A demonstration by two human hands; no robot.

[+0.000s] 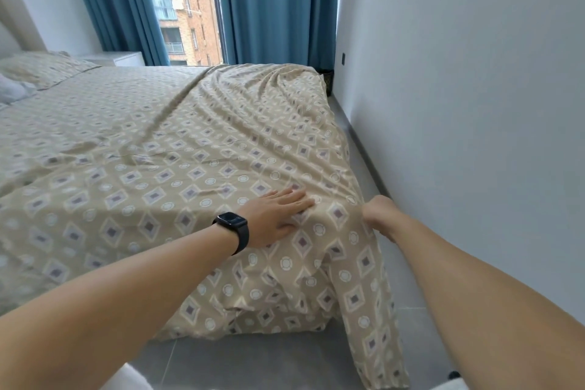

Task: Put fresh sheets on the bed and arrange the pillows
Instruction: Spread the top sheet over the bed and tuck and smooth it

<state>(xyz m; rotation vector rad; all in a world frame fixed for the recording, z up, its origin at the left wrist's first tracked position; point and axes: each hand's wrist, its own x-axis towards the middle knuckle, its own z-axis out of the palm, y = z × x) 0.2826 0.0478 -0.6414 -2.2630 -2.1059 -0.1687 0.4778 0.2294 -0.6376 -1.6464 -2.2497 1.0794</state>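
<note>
A beige sheet (164, 168) with a diamond and circle pattern covers the bed, wrinkled toward the far right side. Its near right corner hangs down to the floor. My left hand (278, 215), with a black watch on the wrist, lies flat with fingers spread on the sheet at that corner. My right hand (378, 210) is at the bed's edge, fingers curled around a fold of the sheet; the fingertips are hidden behind the cloth. A pillow (44, 68) in the same pattern lies at the far left. A pale bundle (11, 90) sits beside it.
A white wall (468, 104) runs close along the bed's right side, leaving a narrow strip of grey tiled floor (357, 142). Blue curtains (275, 6) frame a window behind the bed. A white bedside cabinet (126, 57) stands at the far left.
</note>
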